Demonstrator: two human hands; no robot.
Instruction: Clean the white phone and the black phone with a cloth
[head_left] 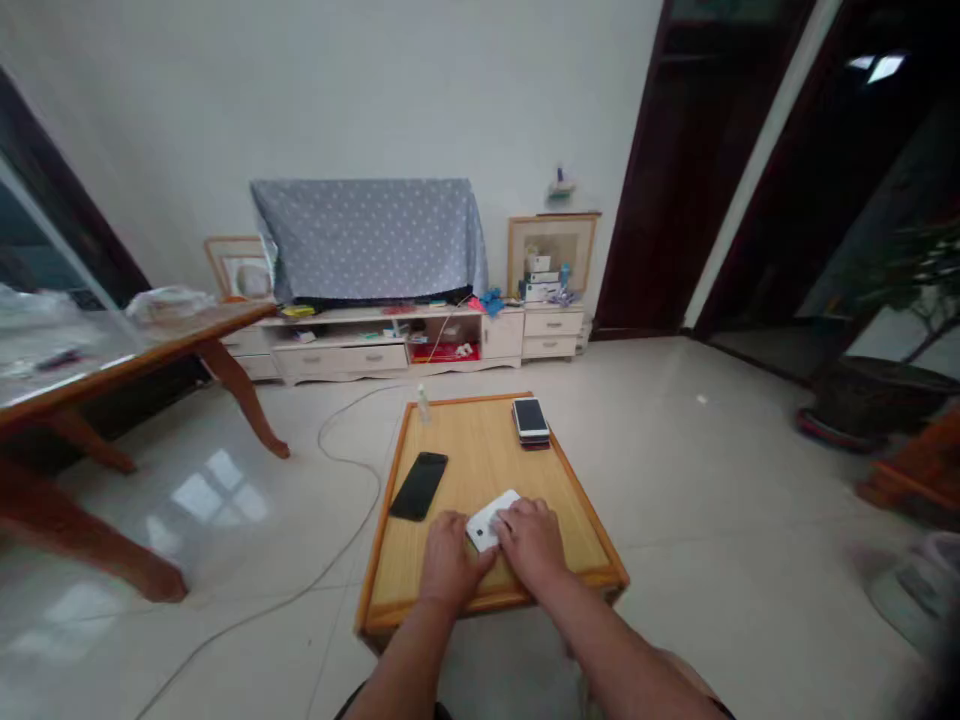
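Observation:
A white smartphone point(487, 522) lies at a slant near the front of the small wooden table point(480, 440), back side up, its dark camera spot showing. My left hand point(450, 560) grips its lower left end between thumb and fingers. Over the phone's right part, my right hand point(531, 535) is closed with its fingertips pressed down on the back. Something small and whitish seems to be under those fingertips, too unclear to name. To the left lies a black smartphone point(418, 486), screen up. A stack of phones point(531, 420) sits at the far right, a white-framed one on top.
A small clear bottle point(424, 404) stands at the table's far left corner. Across the tiled floor runs a cable point(352, 530). Left is a larger wooden table point(225, 320); a low white cabinet point(337, 362) stands by the wall. A potted plant point(877, 390) is at right.

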